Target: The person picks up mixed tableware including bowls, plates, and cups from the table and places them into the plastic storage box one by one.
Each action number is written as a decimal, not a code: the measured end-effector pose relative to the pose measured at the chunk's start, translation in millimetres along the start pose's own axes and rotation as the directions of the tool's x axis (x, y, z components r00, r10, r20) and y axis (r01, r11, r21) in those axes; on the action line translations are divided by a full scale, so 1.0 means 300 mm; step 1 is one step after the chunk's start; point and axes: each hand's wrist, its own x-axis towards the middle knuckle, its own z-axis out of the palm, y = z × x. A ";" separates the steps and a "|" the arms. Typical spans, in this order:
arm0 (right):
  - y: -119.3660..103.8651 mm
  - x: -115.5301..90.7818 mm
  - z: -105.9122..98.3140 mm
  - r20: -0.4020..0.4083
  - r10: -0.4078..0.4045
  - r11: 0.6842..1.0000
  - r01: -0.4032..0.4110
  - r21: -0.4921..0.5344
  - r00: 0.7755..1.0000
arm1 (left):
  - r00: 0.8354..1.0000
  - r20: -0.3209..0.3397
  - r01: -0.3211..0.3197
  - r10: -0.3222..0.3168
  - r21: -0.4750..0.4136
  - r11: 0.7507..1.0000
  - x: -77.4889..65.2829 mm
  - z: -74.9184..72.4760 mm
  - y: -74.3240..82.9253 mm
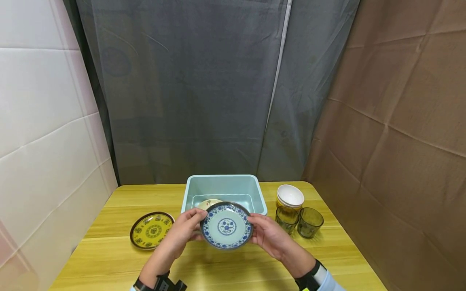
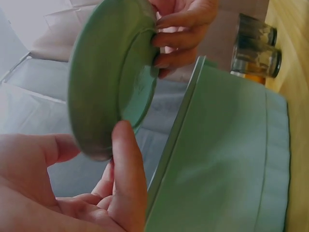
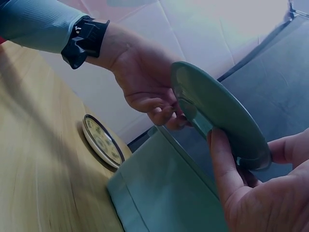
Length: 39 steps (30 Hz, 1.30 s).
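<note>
A blue-and-white patterned plate with a dark rim is held up in front of the basin, its face toward the head camera. My left hand pinches its left edge, thumb on the face side and fingers behind. On the opposite edge my right hand grips the same way. Both wrist views show the plate's plain greenish underside and its foot ring, with fingertips against it. Behind the plate stands a light blue basin, where a cream plate lies partly hidden by the held one.
A yellow plate with a dark rim lies on the wooden table at the left. To the right, stacked bowls, white on top, stand behind two dark green glasses. Cloth curtains enclose the table at the back and sides.
</note>
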 end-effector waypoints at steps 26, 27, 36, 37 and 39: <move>-0.165 0.100 -0.137 0.013 0.007 0.986 -0.005 -0.167 1.000 | 0.972 -0.231 0.044 -0.028 0.063 0.997 -0.052 -0.295 -0.050; -0.173 0.113 -0.142 0.021 0.013 0.983 -0.009 -0.181 1.000 | 0.973 -0.230 0.052 -0.035 0.066 0.996 -0.049 -0.300 -0.058; -0.234 0.263 -0.184 0.005 0.111 0.960 -0.106 -0.260 0.994 | 0.967 -0.252 0.052 -0.035 0.063 0.997 -0.040 -0.326 -0.110; -0.239 0.279 -0.187 -0.003 0.119 0.957 -0.115 -0.266 0.993 | 0.967 -0.251 0.049 -0.033 0.059 0.997 -0.038 -0.328 -0.114; -0.248 0.308 -0.193 -0.021 0.139 0.953 -0.140 -0.269 0.990 | 0.966 -0.255 0.050 -0.035 0.053 0.997 -0.035 -0.330 -0.122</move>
